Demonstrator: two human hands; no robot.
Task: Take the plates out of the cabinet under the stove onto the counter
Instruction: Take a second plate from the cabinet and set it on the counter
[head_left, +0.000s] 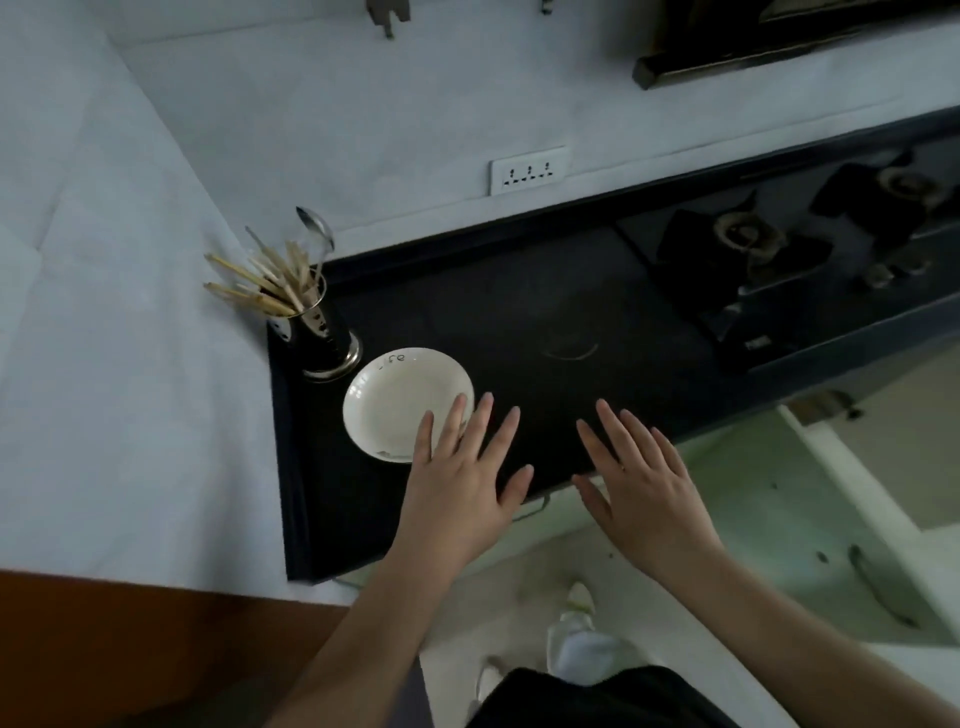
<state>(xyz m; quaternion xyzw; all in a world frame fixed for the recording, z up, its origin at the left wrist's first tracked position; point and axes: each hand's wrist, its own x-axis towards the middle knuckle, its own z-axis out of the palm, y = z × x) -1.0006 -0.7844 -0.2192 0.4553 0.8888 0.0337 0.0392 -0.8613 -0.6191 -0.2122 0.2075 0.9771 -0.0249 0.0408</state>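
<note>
A small white plate (395, 397) with dark marks near its far rim lies on the black counter (545, 322), near the left front corner. My left hand (465, 478) is spread flat with straight fingers, its fingertips over the plate's right edge. My right hand (639, 483) is also flat and spread, at the counter's front edge, holding nothing. A cabinet door (857, 519) under the stove stands swung open at the lower right; the cabinet's inside is hidden.
A metal utensil holder (322, 332) with chopsticks and a spoon stands behind the plate at the counter's left end. A gas stove (748, 260) with two burners fills the right of the counter. A wall socket (529, 170) is on the white wall.
</note>
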